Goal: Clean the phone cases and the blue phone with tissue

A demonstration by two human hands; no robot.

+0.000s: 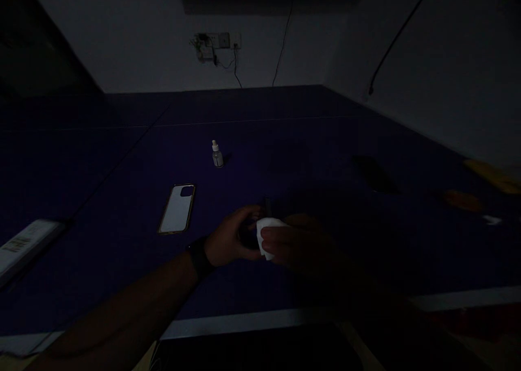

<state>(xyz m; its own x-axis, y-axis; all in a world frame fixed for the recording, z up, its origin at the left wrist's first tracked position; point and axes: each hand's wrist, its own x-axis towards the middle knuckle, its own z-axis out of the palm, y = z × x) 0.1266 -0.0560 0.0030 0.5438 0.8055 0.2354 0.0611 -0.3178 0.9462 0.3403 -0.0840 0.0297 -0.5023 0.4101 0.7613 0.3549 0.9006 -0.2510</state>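
The room is very dim. My left hand (232, 238), with a dark watch (200, 257) on its wrist, curves its thumb and fingers around a dark thing whose kind is lost in the shadow. A small dark, narrow edge (267, 205) shows just beyond the fingertips. Pinched in my right hand (299, 246) is a folded white wipe (264, 240), pressed against or close to that dark thing; contact cannot be made out. To the left of my left hand lies a phone case (176, 209) with a pale back and a camera cutout. Beyond it a small dropper bottle (217, 156) stands upright.
A white box (28, 246) lies at the left on the dark blue table (134, 284). On the right are a dark flat object (373, 174), an orange-brown item (463, 200), a small white scrap (492, 219) and a yellow item (492, 176). Sockets (220, 40) with cords sit on the wall.
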